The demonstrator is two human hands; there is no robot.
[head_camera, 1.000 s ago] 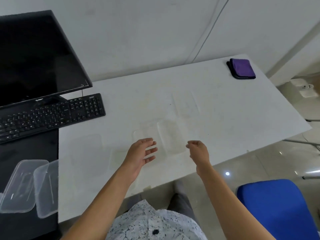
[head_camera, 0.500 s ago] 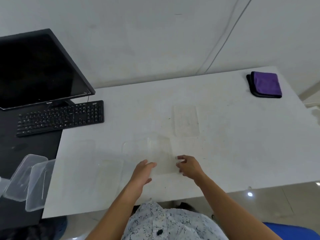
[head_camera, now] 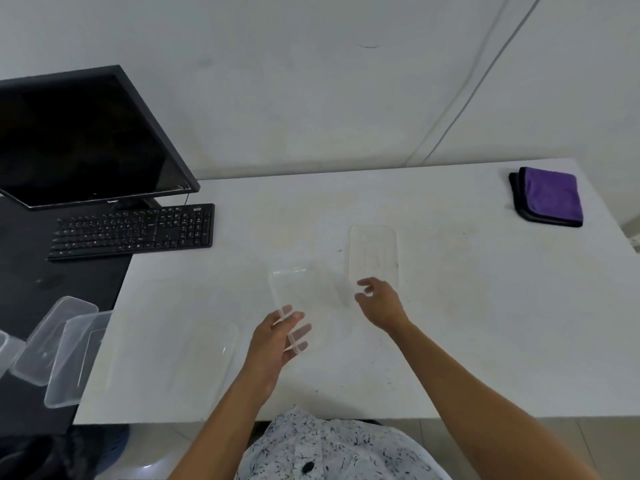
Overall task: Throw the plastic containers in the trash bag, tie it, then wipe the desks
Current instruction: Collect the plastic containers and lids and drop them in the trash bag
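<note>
I see the white desk [head_camera: 450, 341] with a clear plastic container [head_camera: 308, 289] at its middle. The left hand [head_camera: 277, 341] shows through the container's near end, fingers spread and nearly straight. The right hand [head_camera: 381, 306] is just beside its right edge, fingers loosely curled and apart.

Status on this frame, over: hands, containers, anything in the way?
Left hand fingers straight against near end of the clear container. Right hand loosely curled, empty, beside the flat lid. Nothing between hands and container.
</note>
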